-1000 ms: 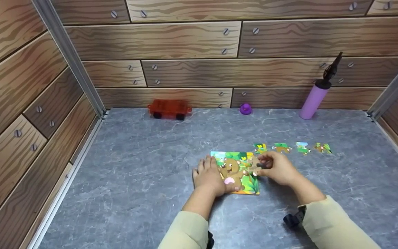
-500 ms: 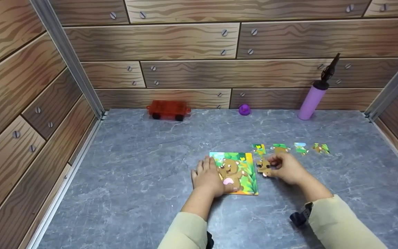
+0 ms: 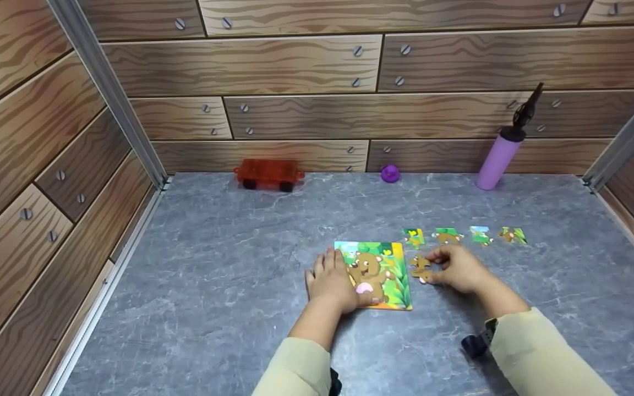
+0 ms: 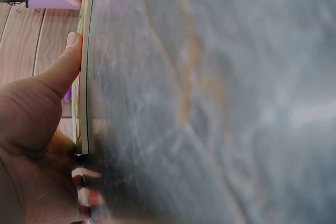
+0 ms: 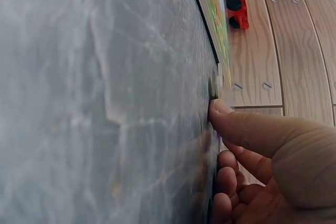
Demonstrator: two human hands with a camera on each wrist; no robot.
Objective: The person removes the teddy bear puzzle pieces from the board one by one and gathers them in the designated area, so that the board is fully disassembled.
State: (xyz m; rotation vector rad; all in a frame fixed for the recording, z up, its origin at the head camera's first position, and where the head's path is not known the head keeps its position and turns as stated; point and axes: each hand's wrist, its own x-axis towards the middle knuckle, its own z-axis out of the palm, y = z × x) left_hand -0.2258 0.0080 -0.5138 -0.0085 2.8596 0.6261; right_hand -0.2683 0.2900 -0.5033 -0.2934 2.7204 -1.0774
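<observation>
A square bear-picture puzzle board (image 3: 395,286) lies on the grey marbled table in the head view. My left hand (image 3: 331,280) rests over its left side, fingers straight. In the left wrist view the thumb (image 4: 65,64) lies on the face of the board (image 4: 84,87) near its edge. Just right of the board, my right hand (image 3: 456,268) pinches a brown jigsaw piece (image 3: 419,263) between thumb and fingers, close over the table. The right wrist view shows that thumb (image 5: 236,124) low at the tabletop, near the board's edge (image 5: 210,19).
Several loose jigsaw pieces form a row behind the right hand, among them a yellow-green piece (image 3: 414,237) and a blue-topped piece (image 3: 481,235). Along the back wall stand a red toy wagon (image 3: 269,174), a small purple toy (image 3: 390,174) and a purple hand pump (image 3: 498,162).
The right hand has drawn the jigsaw piece from over the board's right edge to the table on its right, with the piece slightly turned. The left hand has stayed put.
</observation>
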